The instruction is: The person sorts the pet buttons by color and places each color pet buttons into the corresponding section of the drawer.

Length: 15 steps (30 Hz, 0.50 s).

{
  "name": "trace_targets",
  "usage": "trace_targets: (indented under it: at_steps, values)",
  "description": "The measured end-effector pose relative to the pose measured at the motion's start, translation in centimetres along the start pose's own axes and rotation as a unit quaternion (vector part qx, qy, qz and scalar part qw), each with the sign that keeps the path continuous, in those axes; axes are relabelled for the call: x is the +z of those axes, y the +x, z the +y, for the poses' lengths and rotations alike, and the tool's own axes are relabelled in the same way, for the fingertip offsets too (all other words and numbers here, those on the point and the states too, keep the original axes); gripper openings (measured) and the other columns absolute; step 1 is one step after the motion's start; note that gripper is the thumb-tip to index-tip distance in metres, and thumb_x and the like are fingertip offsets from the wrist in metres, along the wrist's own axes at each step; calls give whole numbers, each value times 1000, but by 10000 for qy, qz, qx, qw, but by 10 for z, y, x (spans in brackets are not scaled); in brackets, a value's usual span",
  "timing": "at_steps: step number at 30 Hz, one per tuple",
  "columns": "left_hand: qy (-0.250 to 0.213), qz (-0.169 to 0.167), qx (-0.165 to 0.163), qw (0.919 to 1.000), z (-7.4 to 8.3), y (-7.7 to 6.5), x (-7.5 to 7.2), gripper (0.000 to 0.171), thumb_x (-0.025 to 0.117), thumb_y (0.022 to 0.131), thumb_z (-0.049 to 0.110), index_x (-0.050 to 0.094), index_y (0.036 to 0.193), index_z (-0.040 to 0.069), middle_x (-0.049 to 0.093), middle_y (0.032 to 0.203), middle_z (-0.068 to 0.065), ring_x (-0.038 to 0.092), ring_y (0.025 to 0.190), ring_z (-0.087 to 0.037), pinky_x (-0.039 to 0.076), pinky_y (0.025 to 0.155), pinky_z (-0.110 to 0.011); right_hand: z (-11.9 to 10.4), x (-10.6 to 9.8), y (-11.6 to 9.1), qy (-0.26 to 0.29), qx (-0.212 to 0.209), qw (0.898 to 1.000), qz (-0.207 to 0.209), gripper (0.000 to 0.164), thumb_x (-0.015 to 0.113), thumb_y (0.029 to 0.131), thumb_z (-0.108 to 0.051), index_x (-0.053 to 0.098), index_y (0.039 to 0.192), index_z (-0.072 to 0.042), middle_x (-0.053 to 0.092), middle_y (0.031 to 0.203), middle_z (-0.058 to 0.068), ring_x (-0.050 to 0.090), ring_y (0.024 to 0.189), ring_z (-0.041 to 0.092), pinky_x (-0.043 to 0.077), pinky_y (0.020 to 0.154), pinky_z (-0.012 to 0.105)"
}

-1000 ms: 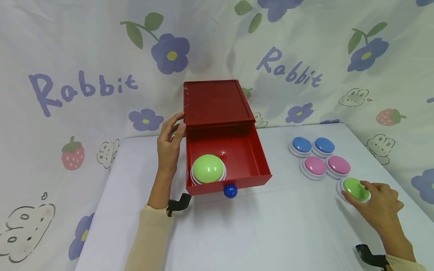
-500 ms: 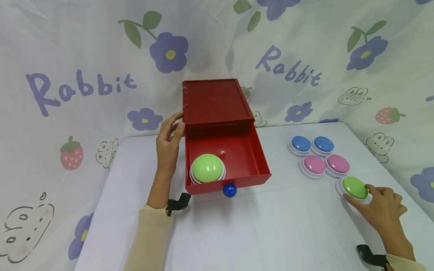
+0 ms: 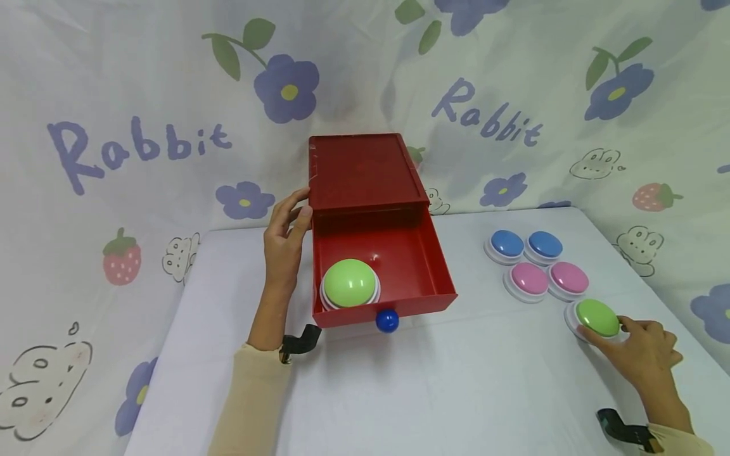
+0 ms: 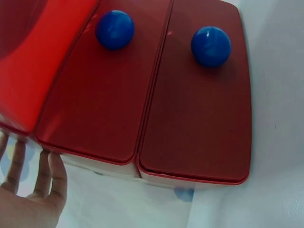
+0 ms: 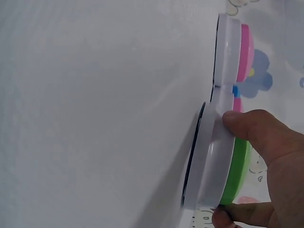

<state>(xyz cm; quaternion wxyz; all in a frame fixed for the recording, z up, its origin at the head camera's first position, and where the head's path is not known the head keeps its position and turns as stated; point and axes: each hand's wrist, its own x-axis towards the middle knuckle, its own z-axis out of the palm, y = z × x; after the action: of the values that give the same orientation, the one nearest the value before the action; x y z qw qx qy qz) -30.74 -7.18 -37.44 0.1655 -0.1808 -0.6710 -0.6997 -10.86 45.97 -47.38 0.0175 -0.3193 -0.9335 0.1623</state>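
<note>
My right hand (image 3: pixel 647 351) pinches a push button with a green dome (image 3: pixel 597 317) and white round base, thumb on the near side and fingers at the right edge. In the right wrist view the thumb presses the white base (image 5: pixel 209 156); I cannot tell whether the base is fully down on the table. My left hand (image 3: pixel 283 247) rests its fairly straight fingers against the left side of a red drawer box (image 3: pixel 365 171). Its top drawer (image 3: pixel 407 272) is pulled out, and a second green button (image 3: pixel 350 283) sits in the drawer's front left corner.
Two blue buttons (image 3: pixel 507 244) and two pink buttons (image 3: pixel 529 278) stand grouped on the white table (image 3: pixel 473 380), just beyond the right hand. A blue knob (image 3: pixel 388 321) is on the open drawer's front. Lower drawers (image 4: pixel 199 109) are shut. A patterned cloth (image 3: pixel 365 76) hangs behind.
The right fingers have slid from the top of the green dome down to its right edge, and the thumb has shifted slightly on the base. The left hand and the drawer look unchanged.
</note>
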Motion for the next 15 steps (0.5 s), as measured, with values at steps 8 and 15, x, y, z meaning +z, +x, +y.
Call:
trace_targets:
  at_steps: [8,15]
  values:
    - [-131,-3,41,9999,-1,1,-2,43,56,100,18,56,142,6,51,141,-4,51,121,-25,52,92,-26,-3,2,0,3,-73,10000,63,107,70,83,-62,34,135,24,22,124,47,18,122,64,17,95,78]
    - [-243,-45,50,9997,-2,1,-3,42,56,100,17,56,141,6,51,140,-5,51,121,-26,52,93,-27,-5,-1,-11,70,-97,9983,577,103,75,80,-56,39,133,24,26,123,46,21,122,61,21,90,74]
